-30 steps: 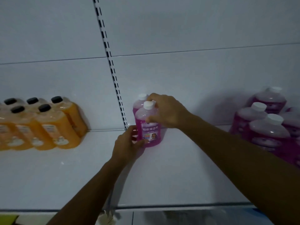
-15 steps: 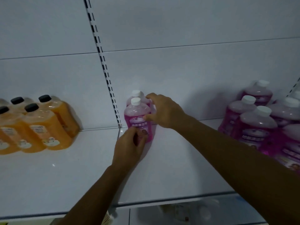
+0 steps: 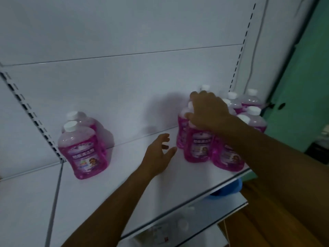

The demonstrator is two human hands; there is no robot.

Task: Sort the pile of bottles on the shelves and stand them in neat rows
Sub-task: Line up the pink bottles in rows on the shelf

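Left hand (image 3: pixel 159 154) spread, right hand (image 3: pixel 208 111) curled

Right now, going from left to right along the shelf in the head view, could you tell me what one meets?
Slotted upright → two pink bottles standing one behind the other → left hand, open above the shelf → right hand on top of a pink bottle → cluster of pink bottles.

One head-worn wide-angle camera looks forward and slightly down along both forearms at a white shelf (image 3: pixel 110 189), from close range. It tilts so the shelf edge slopes, facing the back panel (image 3: pixel 124 32).
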